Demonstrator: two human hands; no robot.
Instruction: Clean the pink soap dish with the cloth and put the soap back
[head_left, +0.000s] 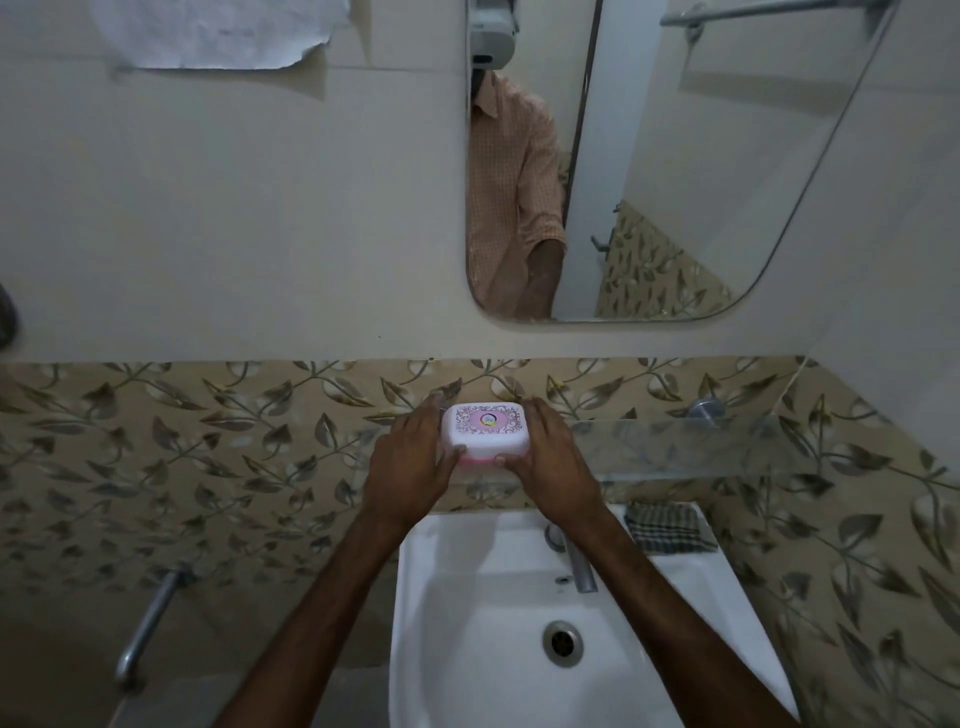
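The pink soap dish (484, 432) has a white patterned lid closed over a pink base and sits at the left end of a glass shelf (727, 441) above the sink. My left hand (410, 457) grips its left side and my right hand (545, 457) grips its right side, thumbs at the front edge. A checked cloth (667, 527) lies folded on the sink's back right corner, apart from both hands. The soap is not visible; the lid hides the inside.
A white sink (447, 561) with a steel tap (576, 561) and drain (562, 643) lies below the shelf. A mirror (675, 156) hangs above. A steel pipe (148, 623) runs down the tiled wall at left.
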